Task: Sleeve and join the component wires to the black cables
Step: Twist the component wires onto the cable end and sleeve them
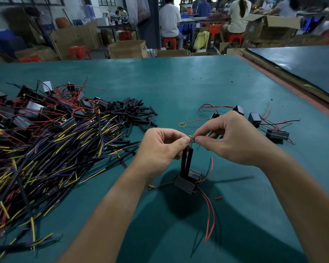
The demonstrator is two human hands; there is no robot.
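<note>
Well, most of the job looks to be ahead. Left of the left hand (160,147) sprawls a big heap of cables (36,149), black with yellow and purple tips, tangled with dark boxes and red leads. Beyond that hand lies a smaller heap of loose sleeves (135,114). Beyond the right hand (230,137) a few units (254,118) lie apart on the green table (179,82), trailing thin red and black leads; whether those are finished I cannot tell.

The piece in work hangs just under both hands: a small dark component (185,184) with red leads dangling below it. Two black tubes (186,160) rise from it side by side to the left fingers, so the sleeving seems done here. The join is the step in hand, I'd judge. Each hand pinches, thumb against forefinger, the wire ends (191,138) between them, a speck of yellow showing. Whether they're twisted yet is too small to see.
</note>
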